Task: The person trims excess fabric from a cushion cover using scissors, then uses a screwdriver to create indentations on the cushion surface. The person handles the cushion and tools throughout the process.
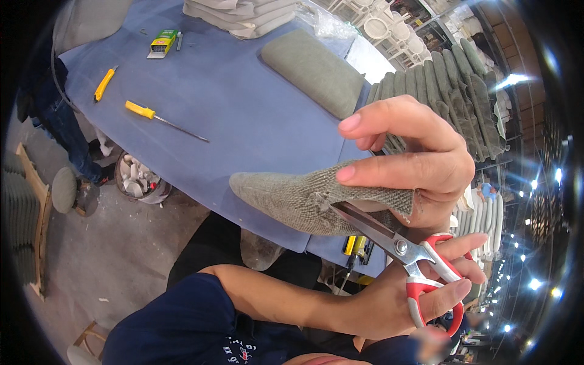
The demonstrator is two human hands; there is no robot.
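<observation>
My left hand (389, 298) is closed around the red-and-white handles of a pair of scissors (400, 246), thumb and fingers through the rings. The blades are partly spread and point into the frayed edge of a grey-green woven fabric piece (274, 198). This piece tapers to a rounded end on the left and looks padded. Above the blades, my right hand (420, 152) grips its right end, with a digit pressed on the cloth and a bent finger raised. The scissors and left hand hide the right wrist and part of the fabric.
On the blue table (231, 91) lie a yellow-handled screwdriver (143, 111), a yellow utility knife (104, 84), a green-yellow box (163, 44) and a grey-green cushion (316, 70). Stacked cushions (432, 91) stand at right. A scrap bucket (139, 179) and a person's legs (70, 128) are at left.
</observation>
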